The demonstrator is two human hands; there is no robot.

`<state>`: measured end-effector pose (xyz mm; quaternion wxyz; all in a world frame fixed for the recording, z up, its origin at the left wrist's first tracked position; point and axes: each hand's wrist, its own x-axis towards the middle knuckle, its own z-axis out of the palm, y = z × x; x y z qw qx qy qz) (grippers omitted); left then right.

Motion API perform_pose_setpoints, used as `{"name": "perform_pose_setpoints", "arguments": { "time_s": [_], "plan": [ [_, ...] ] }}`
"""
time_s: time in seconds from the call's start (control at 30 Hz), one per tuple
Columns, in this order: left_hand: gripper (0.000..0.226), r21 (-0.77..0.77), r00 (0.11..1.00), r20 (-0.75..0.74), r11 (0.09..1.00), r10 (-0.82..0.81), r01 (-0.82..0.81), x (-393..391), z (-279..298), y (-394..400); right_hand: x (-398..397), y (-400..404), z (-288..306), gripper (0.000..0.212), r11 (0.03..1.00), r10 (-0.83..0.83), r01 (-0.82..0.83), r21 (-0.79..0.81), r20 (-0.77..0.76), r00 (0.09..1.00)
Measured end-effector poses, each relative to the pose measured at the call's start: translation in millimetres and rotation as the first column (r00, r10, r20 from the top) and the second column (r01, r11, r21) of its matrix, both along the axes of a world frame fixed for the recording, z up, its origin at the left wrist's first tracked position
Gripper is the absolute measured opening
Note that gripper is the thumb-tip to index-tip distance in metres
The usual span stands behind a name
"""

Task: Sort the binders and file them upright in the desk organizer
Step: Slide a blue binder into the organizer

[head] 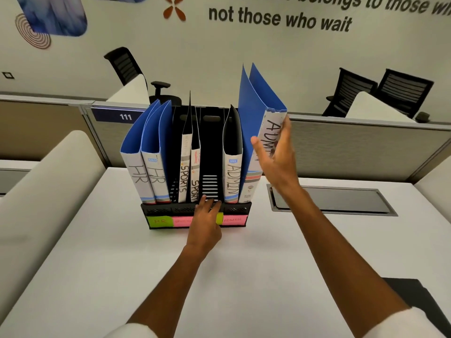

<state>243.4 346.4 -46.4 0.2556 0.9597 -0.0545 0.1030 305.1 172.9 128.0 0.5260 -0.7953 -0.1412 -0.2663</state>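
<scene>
A black desk organizer (235, 210) stands on the white desk, with HR, SPORTS and ADMIN sticky labels on its front. Two blue HR binders (146, 176) fill its left slots. Two thin black SPORTS binders (188, 174) stand in the middle, beside an empty slot. A black ADMIN binder (231, 176) stands right of that. A taller blue ADMIN binder (256, 106) stands at the far right end, leaning right. My left hand (203, 223) grips the organizer's front rim. My right hand (278, 157) is open, fingers spread against the blue ADMIN binder's spine.
A recessed grey cable hatch (329, 200) lies in the desk right of the organizer. A curved white divider (48, 181) borders the desk on the left. Behind is a partition marked 111 (125, 116) and black office chairs (402, 91).
</scene>
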Motion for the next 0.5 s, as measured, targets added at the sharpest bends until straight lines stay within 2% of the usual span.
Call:
{"name": "perform_pose_setpoints", "arguments": {
  "time_s": [0.07,0.13,0.2,0.27,0.5],
  "plan": [
    [0.071,0.004,1.0,-0.007,1.0,-0.004,0.004,0.3,0.2,1.0,2.9,0.7,31.8,0.084,0.997,-0.05,0.059,-0.045,0.185,0.981],
    [0.07,-0.005,1.0,-0.007,1.0,-0.014,0.013,0.2,1.3,1.8,7.8,1.3,56.0,0.071,0.975,-0.069,0.126,-0.183,0.29,0.955],
    [0.07,-0.016,1.0,-0.006,1.0,-0.022,0.022,0.2,1.0,3.3,12.5,0.8,69.8,0.048,0.919,-0.077,0.182,-0.349,0.294,0.953],
    [0.069,-0.024,1.0,-0.002,0.999,-0.028,0.028,-0.4,1.0,4.4,14.7,1.3,72.2,0.036,0.883,-0.065,0.184,-0.433,0.275,0.959],
    [0.07,-0.042,0.999,0.012,0.998,-0.041,0.041,-1.1,0.7,5.8,17.1,20.1,69.9,0.034,0.885,-0.052,0.177,-0.431,0.286,0.957]
  ]
}}
